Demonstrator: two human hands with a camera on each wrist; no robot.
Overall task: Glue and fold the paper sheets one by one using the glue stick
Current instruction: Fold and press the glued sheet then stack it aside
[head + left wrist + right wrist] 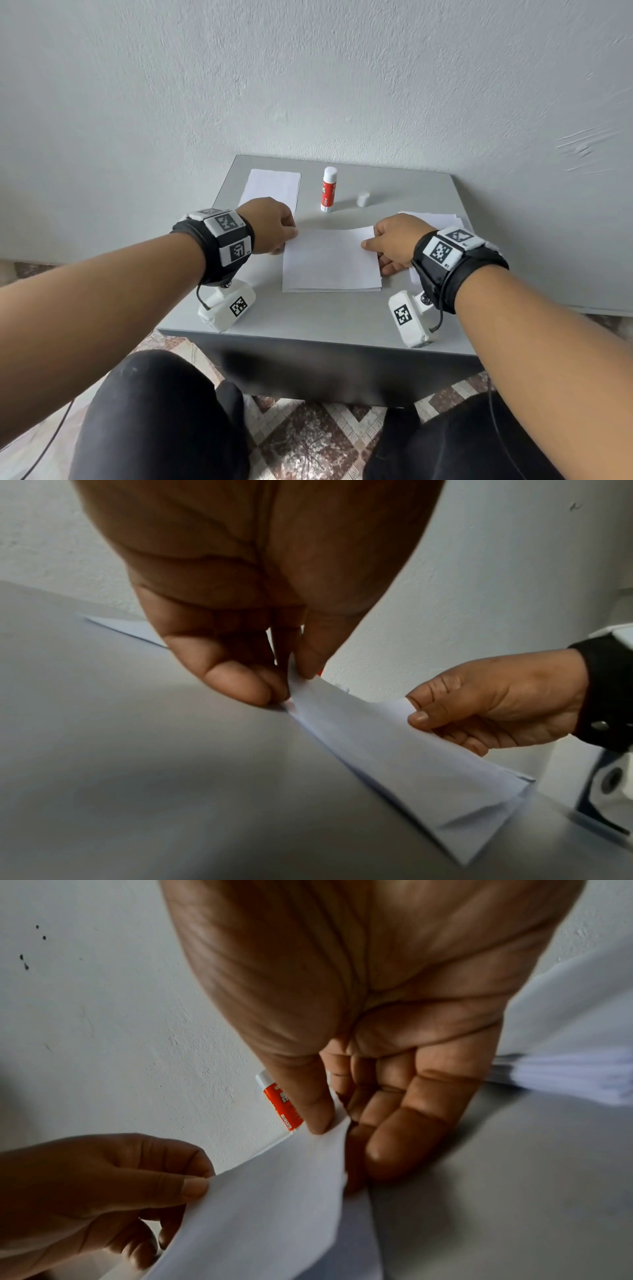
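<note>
A white paper sheet lies folded over in the middle of the grey table, its upper flap raised at the far edge. My left hand pinches the flap's far left corner between thumb and fingers. My right hand pinches the far right corner with thumb on top and fingers under. The red and white glue stick stands upright and uncapped behind the sheet, with its white cap to its right.
A flat white sheet lies at the table's far left. A stack of paper sits at the right behind my right hand, also seen as stacked sheets. A grey wall rises directly behind the table. My knees are below the front edge.
</note>
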